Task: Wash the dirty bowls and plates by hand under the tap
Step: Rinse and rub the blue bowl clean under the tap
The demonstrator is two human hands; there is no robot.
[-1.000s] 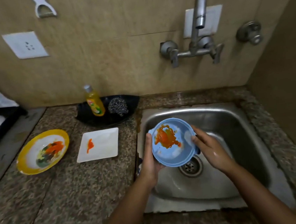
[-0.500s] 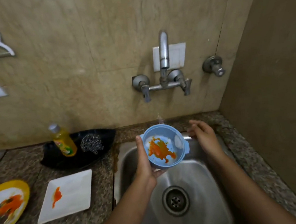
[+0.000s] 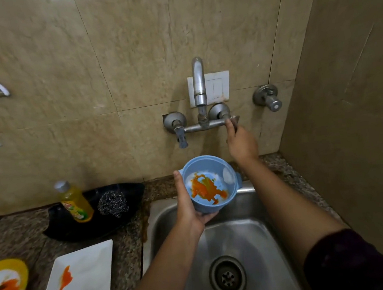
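Observation:
My left hand [image 3: 188,206] grips a small blue bowl [image 3: 214,173] smeared inside with orange sauce, holding it over the back edge of the steel sink [image 3: 254,237], below the tap spout [image 3: 198,82]. My right hand [image 3: 241,143] reaches up to the wall, its fingers closed on the tap's right handle [image 3: 233,120]. No water is visible. On the counter to the left lie a white square plate [image 3: 81,279] with an orange smear and a yellow-rimmed plate [image 3: 5,289] with food remains.
A black dish [image 3: 94,223] behind the plates holds a yellow soap bottle [image 3: 74,202] and a steel scrubber [image 3: 112,204]. The tap's left handle [image 3: 180,134] and a separate valve [image 3: 268,99] stick out from the wall. A side wall stands close on the right.
My right hand left the bowl's side and rose to the tap's right handle. My left hand keeps the bowl, lifted toward the tap. The view tilted up toward the wall.

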